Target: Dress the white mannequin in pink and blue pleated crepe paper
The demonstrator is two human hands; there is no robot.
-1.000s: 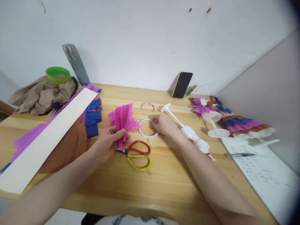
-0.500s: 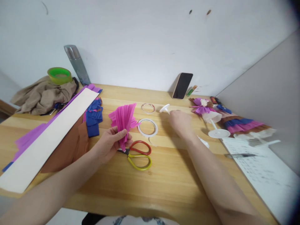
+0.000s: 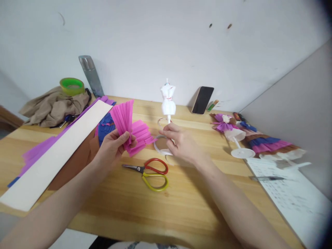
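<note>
Currently, from the head view, we have our left hand [image 3: 114,145] pinching the gathered bright pink crepe paper [image 3: 121,116] between thumb and fingers, its pleats fanned upward and another section spreading to the right. With the fingers of our right hand [image 3: 183,142] pressed together, we grip the stem of a small white dress form [image 3: 168,105], which stands upright; our hand hides its lower end, so we cannot tell whether that touches the counter [image 3: 186,214]. Partly behind that hand lies a white tape roll [image 3: 163,152]. Nearer to us, the scissors [image 3: 140,169] lie with their red and yellow handles to the right. Left of the pink paper, a long cream strip [image 3: 59,152] lies across brown paper [image 3: 74,167], and a dark phone [image 3: 203,100] leans against the wall [image 3: 135,48].
</note>
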